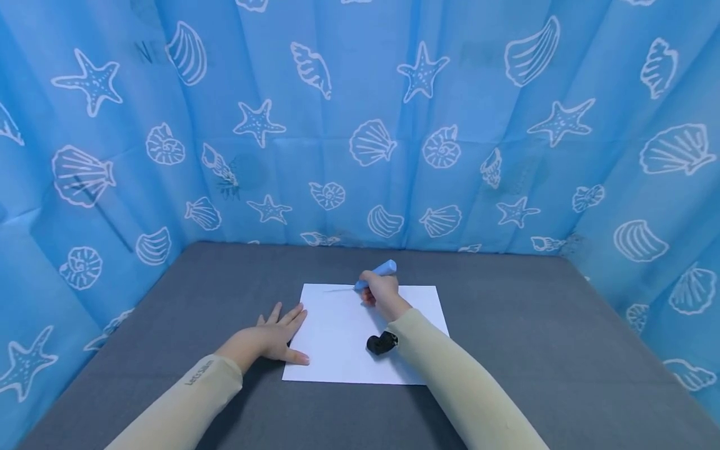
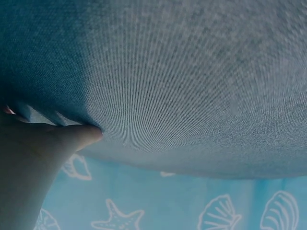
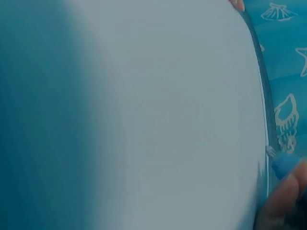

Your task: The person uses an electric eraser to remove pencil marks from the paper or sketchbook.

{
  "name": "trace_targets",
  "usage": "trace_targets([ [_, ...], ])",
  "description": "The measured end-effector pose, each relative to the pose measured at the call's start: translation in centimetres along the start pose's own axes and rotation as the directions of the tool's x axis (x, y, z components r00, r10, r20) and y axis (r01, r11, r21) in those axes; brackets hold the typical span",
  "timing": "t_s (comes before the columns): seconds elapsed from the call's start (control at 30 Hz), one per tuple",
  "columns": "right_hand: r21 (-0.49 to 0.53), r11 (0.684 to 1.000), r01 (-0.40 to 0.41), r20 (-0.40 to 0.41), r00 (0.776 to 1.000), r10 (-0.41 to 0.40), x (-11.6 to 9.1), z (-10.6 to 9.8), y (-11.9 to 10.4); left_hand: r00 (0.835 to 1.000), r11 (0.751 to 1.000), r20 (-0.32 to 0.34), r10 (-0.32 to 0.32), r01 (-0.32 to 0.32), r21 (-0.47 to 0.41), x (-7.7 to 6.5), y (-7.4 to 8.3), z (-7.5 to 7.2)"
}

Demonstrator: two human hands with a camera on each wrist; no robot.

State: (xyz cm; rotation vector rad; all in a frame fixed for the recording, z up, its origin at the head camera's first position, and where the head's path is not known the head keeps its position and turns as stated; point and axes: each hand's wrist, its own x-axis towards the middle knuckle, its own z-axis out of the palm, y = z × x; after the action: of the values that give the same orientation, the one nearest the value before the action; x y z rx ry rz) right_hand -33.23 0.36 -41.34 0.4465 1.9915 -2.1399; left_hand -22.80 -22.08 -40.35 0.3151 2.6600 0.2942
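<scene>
A white sheet of paper (image 1: 332, 350) lies on the grey tabletop. My right hand (image 1: 382, 294) grips a thick light-blue marker (image 1: 385, 268), its tip at the upper part of the sheet. A faint thin line runs left from that tip. In the right wrist view the blue marker (image 3: 285, 164) shows between the fingers at the lower right. With its fingers spread, my left hand (image 1: 274, 339) rests at the sheet's left edge, thumb and fingertips on the paper. Only part of the left hand (image 2: 53, 148) shows in the left wrist view.
A small black device (image 1: 381, 343) sits at my right wrist, above the sheet. Behind the grey tabletop (image 1: 506, 312) and along its sides hangs a blue curtain (image 1: 349, 69) with white shells and starfish.
</scene>
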Motion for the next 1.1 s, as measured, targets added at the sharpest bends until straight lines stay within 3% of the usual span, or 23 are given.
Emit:
trace_targets([
  [0.33, -0.023, 0.999, -0.025, 0.008, 1.000, 0.026, 0.08, 0.05, 0.01, 1.000, 1.000, -0.003, 0.001, -0.001, 0.002, 0.03, -0.06, 0.16],
  [0.7, 0.023, 0.997, -0.072, 0.050, 0.996, 0.071, 0.38, -0.35, -0.14, 1.000, 1.000, -0.005, 0.026, -0.026, -0.004, 0.12, -0.24, 0.15],
  [0.87, 0.005, 0.998, -0.064, 0.078, 0.995, 0.064, 0.24, -0.31, -0.34, 1.000, 1.000, -0.004, 0.020, -0.020, 0.003, 0.16, -0.24, 0.08],
  [1.1, 0.004, 0.999, -0.036, 0.056, 0.998, 0.036, 0.00, -0.06, -0.38, 1.000, 1.000, 0.000, 0.019, -0.019, 0.004, 0.01, -0.16, -0.06],
])
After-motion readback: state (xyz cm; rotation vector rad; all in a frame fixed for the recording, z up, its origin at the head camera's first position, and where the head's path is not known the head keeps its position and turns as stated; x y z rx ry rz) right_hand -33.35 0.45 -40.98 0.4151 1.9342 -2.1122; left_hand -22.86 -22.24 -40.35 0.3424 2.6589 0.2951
